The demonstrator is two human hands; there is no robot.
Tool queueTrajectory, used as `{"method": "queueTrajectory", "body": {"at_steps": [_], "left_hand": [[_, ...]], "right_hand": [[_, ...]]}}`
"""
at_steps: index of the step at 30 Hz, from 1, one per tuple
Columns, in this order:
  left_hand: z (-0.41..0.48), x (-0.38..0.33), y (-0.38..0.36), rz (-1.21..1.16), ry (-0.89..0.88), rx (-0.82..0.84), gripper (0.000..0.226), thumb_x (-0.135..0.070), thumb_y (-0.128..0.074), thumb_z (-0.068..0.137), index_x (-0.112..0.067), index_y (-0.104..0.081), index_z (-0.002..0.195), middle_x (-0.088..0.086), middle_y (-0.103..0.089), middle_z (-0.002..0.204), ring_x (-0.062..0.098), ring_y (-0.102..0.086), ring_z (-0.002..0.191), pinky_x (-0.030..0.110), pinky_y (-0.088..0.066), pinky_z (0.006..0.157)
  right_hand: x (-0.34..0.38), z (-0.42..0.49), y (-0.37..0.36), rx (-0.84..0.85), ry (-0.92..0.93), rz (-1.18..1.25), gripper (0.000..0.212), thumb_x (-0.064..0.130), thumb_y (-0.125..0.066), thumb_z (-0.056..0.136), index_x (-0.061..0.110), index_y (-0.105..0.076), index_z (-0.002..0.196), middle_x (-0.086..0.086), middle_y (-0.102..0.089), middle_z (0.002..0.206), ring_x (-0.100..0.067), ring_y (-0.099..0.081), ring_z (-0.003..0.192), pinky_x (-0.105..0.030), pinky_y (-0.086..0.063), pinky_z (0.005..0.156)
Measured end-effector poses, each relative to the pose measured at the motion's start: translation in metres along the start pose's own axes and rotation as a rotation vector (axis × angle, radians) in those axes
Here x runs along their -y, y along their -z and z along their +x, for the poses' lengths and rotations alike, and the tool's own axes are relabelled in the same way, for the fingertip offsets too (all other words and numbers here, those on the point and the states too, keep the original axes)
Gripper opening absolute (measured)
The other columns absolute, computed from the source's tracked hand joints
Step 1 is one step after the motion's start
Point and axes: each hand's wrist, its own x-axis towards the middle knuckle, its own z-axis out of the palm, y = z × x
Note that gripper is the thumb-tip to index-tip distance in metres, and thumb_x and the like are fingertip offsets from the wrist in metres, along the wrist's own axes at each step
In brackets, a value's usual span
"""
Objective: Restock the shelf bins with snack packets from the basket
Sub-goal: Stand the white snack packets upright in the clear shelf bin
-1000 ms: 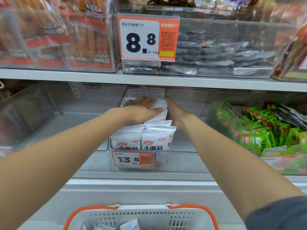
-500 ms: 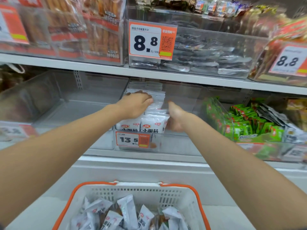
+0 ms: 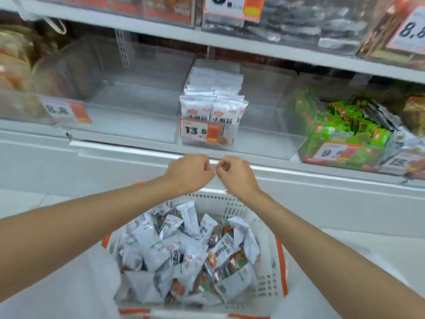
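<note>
Above the far rim of the basket [image 3: 269, 229], my left grip [image 3: 190, 173] and right grip [image 3: 236, 176] hover close together, fingers curled in, holding nothing visible. Loose snack packets [image 3: 184, 256] lie heaped inside the basket. Beyond it and higher, white packets [image 3: 213, 109] stand upright in a clear shelf bin [image 3: 230, 138] with a 13.5 price tag [image 3: 200, 132].
</note>
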Motion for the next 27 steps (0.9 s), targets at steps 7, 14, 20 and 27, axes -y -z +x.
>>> {"method": "queueTrajectory", "body": {"at_steps": [7,14,20,27], "left_hand": [[0.0,0.077,-0.074,-0.049,0.083,0.385,0.022,-0.021,-0.05,0.088,-0.007,-0.067,0.082,0.007,-0.072,0.083,0.025,-0.067,0.072,0.035,-0.055,0.071],[0.003,0.106,-0.089,0.131,0.115,0.548,0.027,-0.026,-0.045,0.073,-0.01,-0.066,0.079,0.003,-0.065,0.091,0.025,-0.066,0.082,0.04,-0.055,0.079],[0.007,0.112,-0.096,0.146,0.089,0.595,0.01,-0.017,-0.052,0.078,-0.01,-0.058,0.077,0.005,-0.059,0.088,0.025,-0.057,0.079,0.036,-0.046,0.067],[0.006,0.097,-0.079,0.004,0.152,0.649,0.08,-0.031,-0.078,0.08,-0.012,-0.035,0.145,0.008,-0.041,0.147,0.026,-0.051,0.124,0.028,-0.044,0.092]], "right_hand": [[-0.089,-0.025,-0.087,0.67,-0.223,-0.349,0.024,0.008,-0.046,0.089,0.008,-0.05,0.065,-0.01,-0.051,0.063,-0.021,-0.045,0.06,-0.029,-0.038,0.056],[-0.119,-0.073,-0.151,0.953,-0.38,-0.226,0.043,0.018,-0.058,0.094,-0.003,-0.053,0.132,-0.016,-0.06,0.109,-0.022,-0.056,0.087,-0.03,-0.044,0.075],[-0.114,-0.074,-0.16,0.688,-0.352,-0.179,0.027,0.014,-0.061,0.092,0.006,-0.057,0.067,-0.012,-0.053,0.07,-0.015,-0.044,0.06,-0.027,-0.037,0.063],[-0.054,-0.016,-0.053,0.52,-0.023,-0.103,0.017,0.02,-0.067,0.091,0.01,-0.072,0.104,0.002,-0.066,0.093,-0.015,-0.057,0.078,-0.029,-0.043,0.075]]}}
